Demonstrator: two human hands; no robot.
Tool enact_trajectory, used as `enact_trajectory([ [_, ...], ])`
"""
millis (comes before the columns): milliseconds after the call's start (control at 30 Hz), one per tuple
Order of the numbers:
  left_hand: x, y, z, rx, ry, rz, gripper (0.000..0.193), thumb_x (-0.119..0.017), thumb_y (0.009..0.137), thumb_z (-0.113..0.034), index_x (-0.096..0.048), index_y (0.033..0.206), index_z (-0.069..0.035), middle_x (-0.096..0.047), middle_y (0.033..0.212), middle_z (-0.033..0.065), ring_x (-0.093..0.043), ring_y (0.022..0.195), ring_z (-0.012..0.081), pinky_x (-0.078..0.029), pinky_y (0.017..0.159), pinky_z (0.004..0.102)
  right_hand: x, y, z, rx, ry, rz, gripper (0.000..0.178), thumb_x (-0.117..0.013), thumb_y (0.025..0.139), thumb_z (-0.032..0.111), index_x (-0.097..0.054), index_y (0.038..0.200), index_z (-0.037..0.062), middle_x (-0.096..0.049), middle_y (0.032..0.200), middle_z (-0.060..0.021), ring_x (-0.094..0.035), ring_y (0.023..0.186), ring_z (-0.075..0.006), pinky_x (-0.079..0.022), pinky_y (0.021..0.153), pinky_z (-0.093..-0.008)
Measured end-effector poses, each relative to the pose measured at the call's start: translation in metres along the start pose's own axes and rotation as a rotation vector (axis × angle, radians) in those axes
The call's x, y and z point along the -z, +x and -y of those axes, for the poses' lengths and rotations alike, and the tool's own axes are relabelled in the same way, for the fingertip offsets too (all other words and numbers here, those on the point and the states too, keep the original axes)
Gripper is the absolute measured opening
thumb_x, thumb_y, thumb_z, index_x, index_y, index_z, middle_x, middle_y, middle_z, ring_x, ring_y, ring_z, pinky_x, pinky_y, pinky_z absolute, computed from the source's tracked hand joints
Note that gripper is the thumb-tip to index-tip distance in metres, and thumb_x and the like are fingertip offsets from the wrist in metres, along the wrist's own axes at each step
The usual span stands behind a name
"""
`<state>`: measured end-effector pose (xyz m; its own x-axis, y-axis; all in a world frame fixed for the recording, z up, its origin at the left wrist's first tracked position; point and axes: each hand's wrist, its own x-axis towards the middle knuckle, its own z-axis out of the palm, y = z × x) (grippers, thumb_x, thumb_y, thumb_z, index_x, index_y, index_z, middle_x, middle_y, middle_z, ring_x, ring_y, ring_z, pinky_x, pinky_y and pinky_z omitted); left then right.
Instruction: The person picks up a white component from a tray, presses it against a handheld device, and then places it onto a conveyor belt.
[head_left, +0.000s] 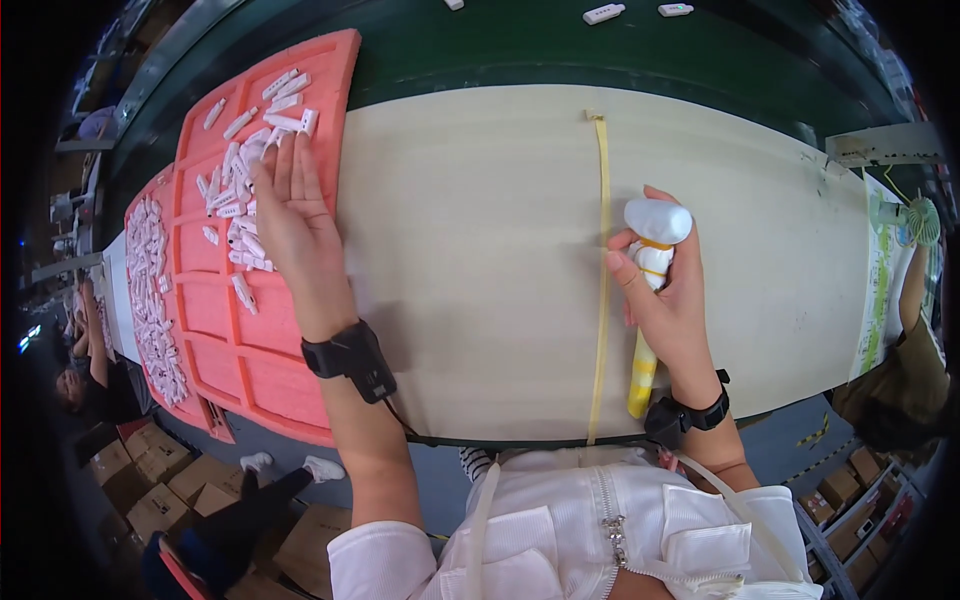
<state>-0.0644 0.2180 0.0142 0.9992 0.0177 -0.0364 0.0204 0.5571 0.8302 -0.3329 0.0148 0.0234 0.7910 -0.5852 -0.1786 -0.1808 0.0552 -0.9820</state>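
My left hand (300, 215) is over the pink foam tray (205, 310) on the left, palm turned up and fingers stretched out. Its fingertips are next to a loose pile of small white stick-shaped devices (232, 190); whether they touch any is hard to tell. In my right hand (675, 300) is a mallet with a white rounded head (658, 221), yellow bands at its neck and a yellow-and-white handle (643, 380). The fingers wrap round it just below the head, and the handle points down toward the table's near edge.
A yellow strip (602, 270) crosses the pale worktable (470, 250). Beyond it runs a green conveyor belt (480, 45) carrying a few white devices (604, 14). A small green fan (920, 221) stands far right. Other people sit at both sides; cardboard boxes (155, 452) are lower left.
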Motion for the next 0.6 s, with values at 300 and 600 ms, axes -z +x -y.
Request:
enact_trajectory([
  [300, -0.112, 0.136, 0.088, -0.532, 1.355, 0.497, 0.068, -0.074, 0.089, -0.054, -0.066, 0.124, 0.003, -0.075, 0.104, 0.0205, -0.073, 0.099, 0.0326, -0.056, 0.089, 0.0391, 0.0, 0.001, -0.007, -0.016, -0.053, 0.067, 0.061, -0.069, 0.097, 0.009, -0.038, 0.149, 0.0118, -0.062, 0.1, -0.0006, -0.051, 0.066, -0.0037, -0.042, 0.052, -0.0191],
  [600, -0.132, 0.185, 0.106, -0.609, 1.772, 0.589, 0.063, -0.071, 0.084, -0.044, -0.066, 0.124, 0.005, -0.073, 0.11, 0.025, -0.073, 0.104, 0.0346, -0.055, 0.095, 0.0407, -0.005, -0.001, -0.004, -0.038, -0.016, 0.106, 0.061, -0.068, 0.097, 0.005, -0.037, 0.149, 0.0113, -0.062, 0.101, -0.0008, -0.053, 0.069, -0.0045, -0.044, 0.054, -0.0208],
])
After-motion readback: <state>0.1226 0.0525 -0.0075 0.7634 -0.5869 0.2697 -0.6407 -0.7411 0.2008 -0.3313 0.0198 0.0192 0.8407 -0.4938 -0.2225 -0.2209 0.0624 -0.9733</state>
